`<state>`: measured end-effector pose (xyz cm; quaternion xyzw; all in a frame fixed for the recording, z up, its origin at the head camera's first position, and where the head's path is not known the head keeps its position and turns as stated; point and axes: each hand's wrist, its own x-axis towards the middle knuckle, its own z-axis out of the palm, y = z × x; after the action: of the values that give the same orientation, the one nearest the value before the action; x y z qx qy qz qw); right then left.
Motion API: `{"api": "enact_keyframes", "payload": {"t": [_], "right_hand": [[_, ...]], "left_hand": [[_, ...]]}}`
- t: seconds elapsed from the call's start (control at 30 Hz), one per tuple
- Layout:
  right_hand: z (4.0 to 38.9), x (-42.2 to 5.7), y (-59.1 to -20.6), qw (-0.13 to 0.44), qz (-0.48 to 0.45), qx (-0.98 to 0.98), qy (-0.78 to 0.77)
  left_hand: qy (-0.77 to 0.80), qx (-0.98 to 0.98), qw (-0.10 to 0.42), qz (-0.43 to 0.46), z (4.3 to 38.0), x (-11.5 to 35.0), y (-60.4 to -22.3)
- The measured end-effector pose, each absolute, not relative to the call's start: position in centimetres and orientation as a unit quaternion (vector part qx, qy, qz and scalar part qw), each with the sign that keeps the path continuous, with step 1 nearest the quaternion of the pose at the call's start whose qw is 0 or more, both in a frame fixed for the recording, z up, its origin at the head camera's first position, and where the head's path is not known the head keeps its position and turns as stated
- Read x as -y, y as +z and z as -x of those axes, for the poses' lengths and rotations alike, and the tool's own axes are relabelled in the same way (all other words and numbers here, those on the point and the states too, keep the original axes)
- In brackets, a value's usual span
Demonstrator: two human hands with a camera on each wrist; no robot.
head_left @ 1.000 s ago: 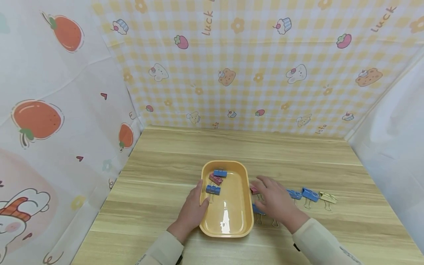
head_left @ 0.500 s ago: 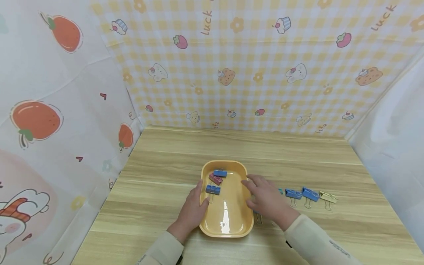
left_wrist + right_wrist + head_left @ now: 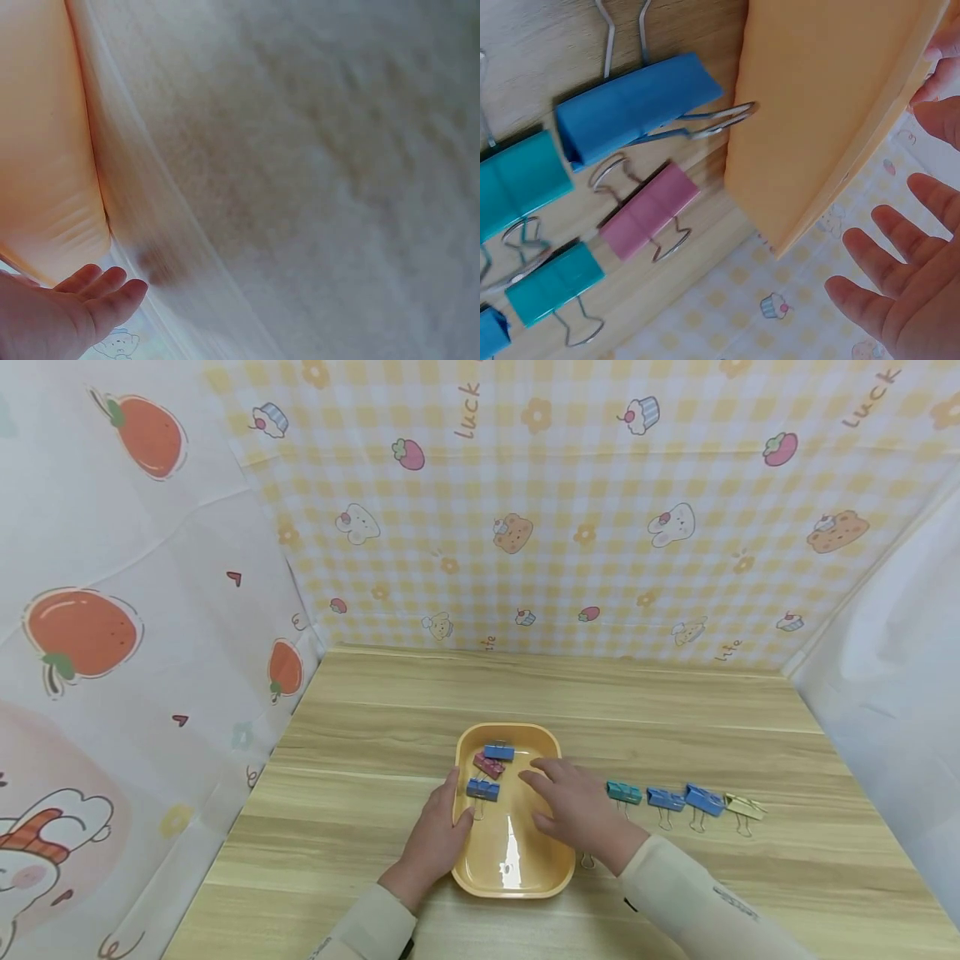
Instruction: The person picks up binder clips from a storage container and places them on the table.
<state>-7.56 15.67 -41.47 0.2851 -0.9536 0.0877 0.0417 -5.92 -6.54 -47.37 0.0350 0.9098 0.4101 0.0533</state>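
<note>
A yellow-orange plastic tray (image 3: 517, 868) sits on the wooden table, holding a blue binder clip (image 3: 498, 752), a pink binder clip (image 3: 487, 767) and another blue binder clip (image 3: 482, 790) along its left side. My left hand (image 3: 431, 839) holds the tray's left wall, thumb over the rim and fingers outside. Over the right part of the tray hovers my right hand (image 3: 577, 810), fingers spread and nothing in them. From the right wrist, a pink binder clip (image 3: 650, 211), a large blue binder clip (image 3: 639, 111) and a large teal binder clip (image 3: 521, 180) lie beside the tray.
A row on the table at right has a teal binder clip (image 3: 624, 792), a blue binder clip (image 3: 665, 799), a larger blue binder clip (image 3: 703, 800) and a yellow binder clip (image 3: 744, 807). Patterned cloth (image 3: 555, 568) hangs behind the table.
My right hand has moved left, from above the clips beside the tray to over its right side, uncovering the teal clip in the row. My left hand and the tray stay in place.
</note>
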Motion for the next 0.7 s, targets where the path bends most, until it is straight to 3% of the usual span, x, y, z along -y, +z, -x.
{"api": "enact_keyframes", "payload": {"t": [0.4,0.7], "right_hand": [[8.7,-13.8,-41.8,0.027,-0.335,0.938,0.084],[9.1,-12.3,-41.5,-0.026,-0.345,0.936,0.071]], "left_hand": [[0.409,-0.91,0.041,-0.05,5.9,6.7,-47.4],[0.407,-0.911,0.045,-0.049,5.8,6.6,-47.2]]}}
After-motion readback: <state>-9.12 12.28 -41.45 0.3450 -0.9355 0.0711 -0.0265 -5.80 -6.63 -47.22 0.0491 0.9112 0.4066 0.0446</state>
